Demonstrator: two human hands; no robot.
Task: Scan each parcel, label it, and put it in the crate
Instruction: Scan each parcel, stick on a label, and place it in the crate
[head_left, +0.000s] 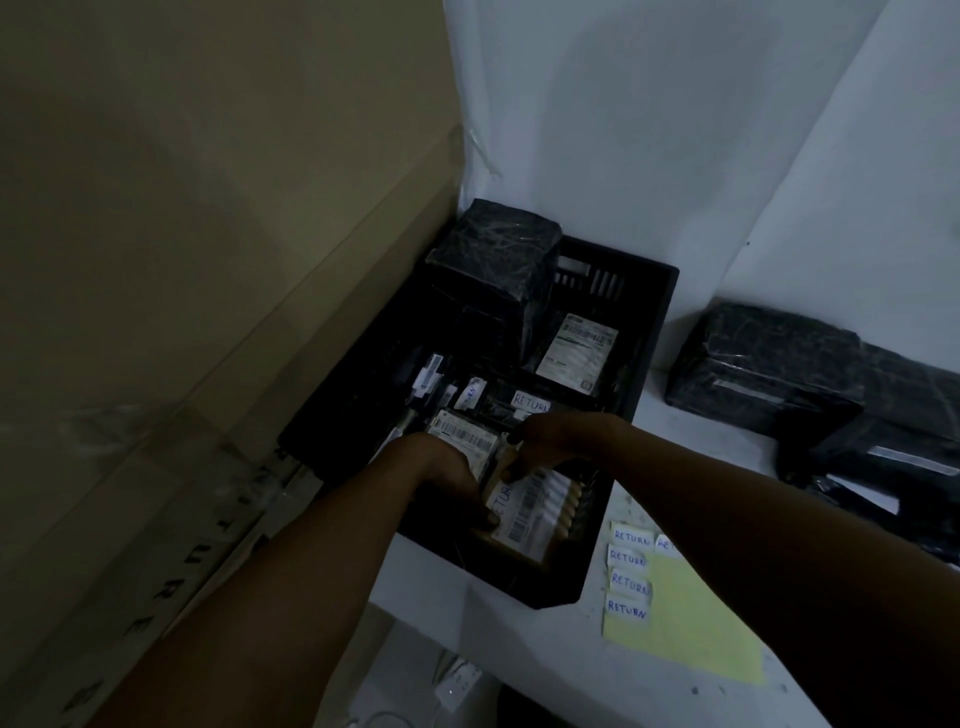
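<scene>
Dim light lay over a white table (649, 415) in a corner, with a brown board (208, 260) leaning at the left; a black crate (644, 332) sat on it, packed with wrapped parcels; both hands reached into its near end; the left hand (447, 478) and right hand (550, 441) gripped one parcel (524, 512) marked RETURN, fingers curled at its edges; RETURN labels (628, 574) lay on a yellow sheet (696, 623) to the right; more black parcels (769, 364) sat far right.
</scene>
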